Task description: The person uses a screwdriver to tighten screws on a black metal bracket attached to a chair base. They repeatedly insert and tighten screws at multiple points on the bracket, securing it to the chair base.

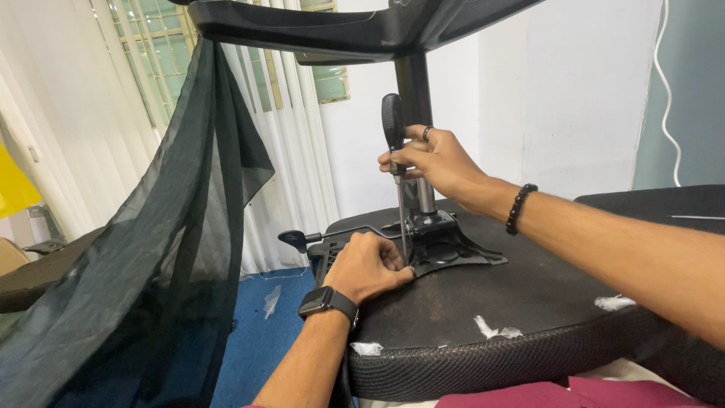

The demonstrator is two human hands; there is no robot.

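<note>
- Closest to the camera is the upside-down chair seat, black with a mesh edge and a few scraps of white plastic wrap stuck on it. Both hands are working over it.
- Left hand (smartwatch on the wrist) is curled up pretty tight and resting on the seat, right at the edge of the black metal plate. Fingertips sit pinched right by the tip of the screwdriver shaft, though I can't tell if they're actually holding a screw.
- The screwdriver stands almost straight up, tip down at the plate just beside the left hand, black handle on top.
- Right hand (ring, bead bracelet) is higher up and a bit further back, wrapped around the lower part of the handle, fingers closed on it.
- Just behind that is the chair's gas cylinder rising out of the plate, with the black chair base overhead.
- A black lever pokes out left of the plate.
- Far left hangs some dark sheer fabric, with white curtains behind.
</note>
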